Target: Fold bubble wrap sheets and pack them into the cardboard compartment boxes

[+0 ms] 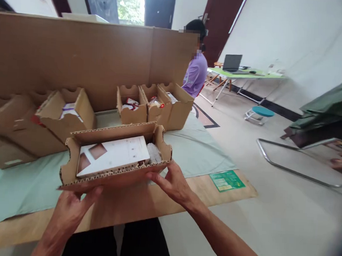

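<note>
Apparently a holding step: left hand (70, 210) and right hand (175, 184) have closed grips on the box (121, 181) (loaded); moving demands levelness.

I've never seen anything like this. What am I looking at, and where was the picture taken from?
There is no machine here: the grip is a person's left hand and right hand. One camera, worn on that person's head, took this picture, looking forward and down. Both hands hold an open cardboard box, with a white block-like item and a pale grey item inside. Beyond it, more cardboard boxes stand on a pale green cloth, before a tall cardboard panel.
</note>
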A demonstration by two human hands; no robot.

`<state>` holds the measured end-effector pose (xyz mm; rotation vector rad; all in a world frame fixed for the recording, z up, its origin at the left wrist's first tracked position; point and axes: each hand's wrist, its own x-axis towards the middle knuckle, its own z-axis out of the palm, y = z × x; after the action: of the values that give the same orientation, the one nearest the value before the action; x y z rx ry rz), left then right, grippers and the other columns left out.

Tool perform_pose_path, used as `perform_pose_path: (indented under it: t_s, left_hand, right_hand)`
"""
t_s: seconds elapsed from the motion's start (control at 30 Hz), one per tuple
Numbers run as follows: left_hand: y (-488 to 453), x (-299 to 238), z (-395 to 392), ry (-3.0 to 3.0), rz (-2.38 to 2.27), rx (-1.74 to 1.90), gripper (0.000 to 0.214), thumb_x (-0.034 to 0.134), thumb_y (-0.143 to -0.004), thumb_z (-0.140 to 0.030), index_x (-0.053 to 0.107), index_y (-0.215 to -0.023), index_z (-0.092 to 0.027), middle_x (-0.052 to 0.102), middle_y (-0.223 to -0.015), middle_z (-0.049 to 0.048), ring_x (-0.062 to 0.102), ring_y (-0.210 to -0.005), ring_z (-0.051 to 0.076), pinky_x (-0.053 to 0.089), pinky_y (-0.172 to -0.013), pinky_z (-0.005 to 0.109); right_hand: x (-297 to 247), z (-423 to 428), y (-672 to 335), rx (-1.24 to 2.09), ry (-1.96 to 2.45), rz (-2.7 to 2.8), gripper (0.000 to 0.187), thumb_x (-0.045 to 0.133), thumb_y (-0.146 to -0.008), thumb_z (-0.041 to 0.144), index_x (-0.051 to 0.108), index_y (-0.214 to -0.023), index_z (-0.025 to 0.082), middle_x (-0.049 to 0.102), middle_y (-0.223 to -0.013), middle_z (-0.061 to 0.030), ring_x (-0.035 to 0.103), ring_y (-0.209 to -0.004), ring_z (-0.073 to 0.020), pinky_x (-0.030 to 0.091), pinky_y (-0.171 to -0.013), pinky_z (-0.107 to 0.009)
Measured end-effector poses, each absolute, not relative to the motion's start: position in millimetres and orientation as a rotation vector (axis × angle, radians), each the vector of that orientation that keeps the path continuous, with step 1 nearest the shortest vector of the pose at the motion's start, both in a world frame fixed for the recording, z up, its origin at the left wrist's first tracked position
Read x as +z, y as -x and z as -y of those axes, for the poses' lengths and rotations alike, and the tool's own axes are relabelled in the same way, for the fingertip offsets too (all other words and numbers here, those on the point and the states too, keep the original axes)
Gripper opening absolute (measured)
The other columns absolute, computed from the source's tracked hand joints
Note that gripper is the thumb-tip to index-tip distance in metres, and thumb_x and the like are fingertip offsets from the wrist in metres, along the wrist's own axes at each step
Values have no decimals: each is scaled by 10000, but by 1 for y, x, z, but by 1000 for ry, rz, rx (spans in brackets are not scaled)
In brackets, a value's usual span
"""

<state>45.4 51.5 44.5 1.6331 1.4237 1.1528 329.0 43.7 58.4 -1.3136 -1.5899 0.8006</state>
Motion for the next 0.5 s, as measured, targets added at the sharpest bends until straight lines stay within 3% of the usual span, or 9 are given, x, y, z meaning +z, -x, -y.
perform_pose_path:
  t_s: [0.17, 0.3, 0.4, 0.5]
  left_hand:
    - [-53, 59, -50, -1551, -1357, 1267, 815, 721, -820, -646, 554, -1468, -180, 709, -1315, 137, 589, -1343, 374, 447, -1172, 517]
    - [-63, 41, -26, -1544, -1269, 1253, 914, 784, -791, -593, 460, -1558, -214, 689, -1362, 150, 571, -1367, 397, 493, -1127, 512]
    - [-40, 23, -16, -1481, -1310, 1261, 881, 787, -799, -565, 472, -1551, -231, 698, -1347, 144, 581, -1360, 384, 502, -1116, 495]
    - [-5, 19, -36, -1422, -1384, 1219, 752, 803, -757, -620, 647, -1346, -179, 768, -1115, 138, 666, -1224, 384, 532, -1063, 511]
  right_hand:
    - [68, -48, -318, 702, 1331, 1529, 395, 756, -838, 561, 748, -1020, 209, 776, -1077, -102, 692, -1056, -339, 546, -989, -504]
    - [65, -6, -334, 563, 1449, 1575, 322, 722, -889, 523, 768, -866, 206, 775, -800, -83, 734, -832, -311, 619, -799, -418]
    - [50, 7, -316, 560, 1455, 1576, 333, 694, -907, 528, 782, -941, 209, 780, -808, -86, 749, -866, -325, 633, -805, -422]
    - [40, -6, -281, 542, 1418, 1600, 364, 659, -937, 504, 767, -1121, 209, 793, -938, -102, 749, -938, -327, 611, -931, -479]
